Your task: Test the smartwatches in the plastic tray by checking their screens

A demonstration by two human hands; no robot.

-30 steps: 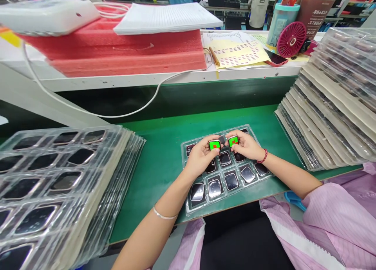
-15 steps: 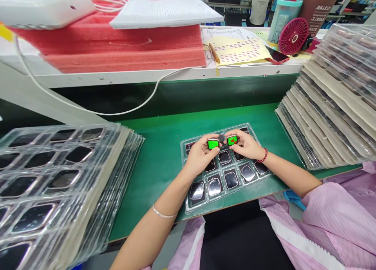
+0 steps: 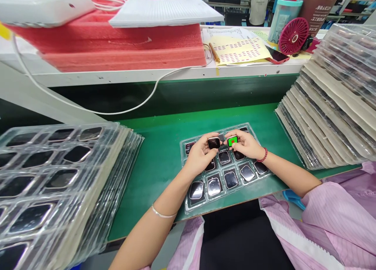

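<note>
In the head view, your left hand point(image 3: 199, 157) and right hand point(image 3: 248, 145) were close together above a clear tray point(image 3: 189, 210) on the green tabletop point(image 3: 152, 176). Your left fingers were curled closed around a dark-screened watch point(image 3: 214, 143), the thumb at its lower edge. Your right fingers were likewise bent in around a lit watch point(image 3: 231, 139), its screen green with a red patch, your thumb at its lower part. The two watches were side by side, just apart, over the far part of the tray. More dark-faced watch pieces point(image 3: 230, 180) lay in the tray's pockets, some turned askew.

You wore a silver bangle point(image 3: 163, 214) on the left arm and a red bead bracelet point(image 3: 263, 155) at the right wrist. A stack of filled trays point(image 3: 113, 183) stood to your left, and a taller, leaning pile point(image 3: 329, 117) to your right. On the white shelf point(image 3: 138, 77) ahead sat red foam point(image 3: 126, 46), a pink fan point(image 3: 293, 35) and a phone point(image 3: 277, 55).
</note>
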